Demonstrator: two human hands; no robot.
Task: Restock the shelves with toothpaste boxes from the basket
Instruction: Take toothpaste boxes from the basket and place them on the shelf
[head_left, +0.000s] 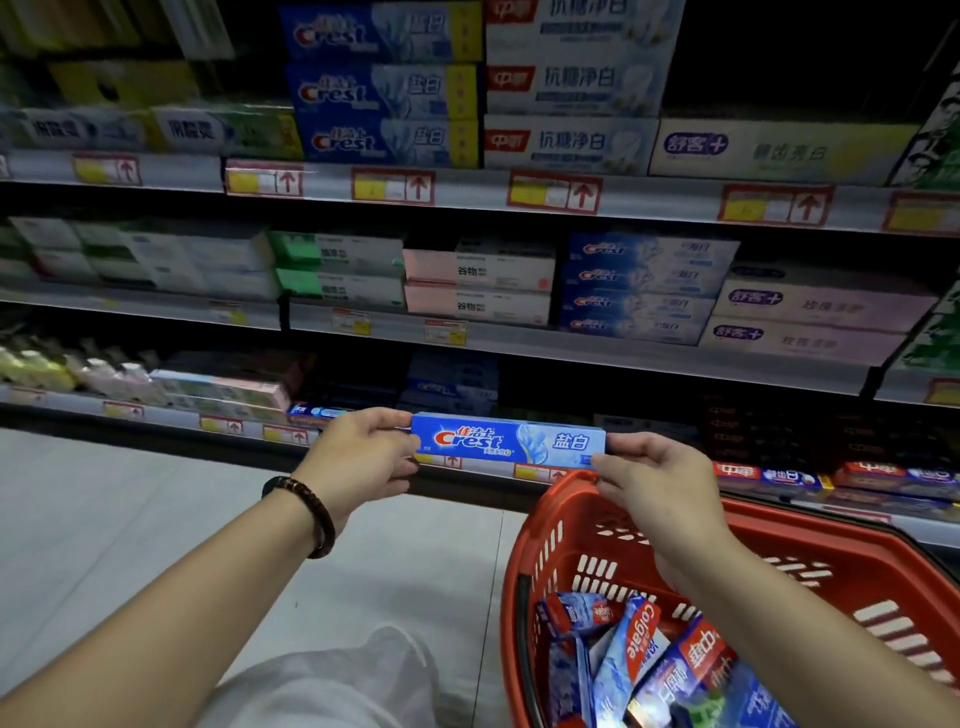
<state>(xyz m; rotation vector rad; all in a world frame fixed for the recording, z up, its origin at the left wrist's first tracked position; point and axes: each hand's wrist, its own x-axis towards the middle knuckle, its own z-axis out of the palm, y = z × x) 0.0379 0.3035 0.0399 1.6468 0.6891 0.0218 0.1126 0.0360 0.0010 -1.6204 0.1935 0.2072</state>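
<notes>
Left hand (363, 452) and right hand (654, 475) are pinching a blue Crest box (506, 440) by its ends, level, above the red basket (582, 525).

On the top shelf (467, 196), far right, dark open room stands above a single white box (779, 150), beside the full white-and-red stack (571, 78). The middle shelf (519, 345) is filled along its front. On the lowest shelf (166, 415) a dark gap lies between the pink boxes (228, 389) and the blue stack (452, 384). Near right, the red basket (530, 525) stands in the way; the floor (130, 519) at near left lies open
</notes>
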